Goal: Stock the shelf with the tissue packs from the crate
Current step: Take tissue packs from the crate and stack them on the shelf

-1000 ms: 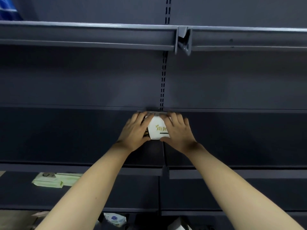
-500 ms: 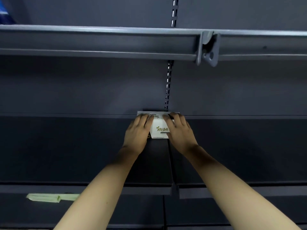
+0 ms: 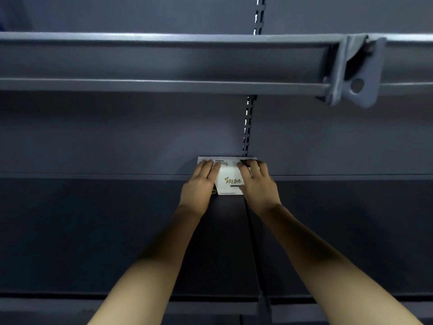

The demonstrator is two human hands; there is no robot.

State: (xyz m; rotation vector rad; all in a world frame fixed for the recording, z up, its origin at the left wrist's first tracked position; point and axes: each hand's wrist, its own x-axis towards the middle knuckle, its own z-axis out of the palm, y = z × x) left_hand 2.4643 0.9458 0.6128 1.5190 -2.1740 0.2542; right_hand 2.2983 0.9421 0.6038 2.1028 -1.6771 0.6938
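Observation:
A white tissue pack (image 3: 229, 181) with green lettering stands at the back of the dark shelf (image 3: 117, 231), against the grey back panel beside the slotted upright. My left hand (image 3: 199, 186) holds its left side with fingers over the top. On its right side my right hand (image 3: 257, 186) grips it the same way. Both arms reach deep into the shelf. The crate is out of view.
The shelf above (image 3: 164, 64) overhangs close overhead, with a metal bracket (image 3: 353, 73) at the upper right. A slotted upright (image 3: 248, 127) runs down the back panel. The front lip of the shelf (image 3: 70, 303) crosses the bottom of the view.
Both hands have pushed the tissue pack further back until it meets the back panel. The view has tilted up, and the lower shelf with its green packs has dropped out of sight.

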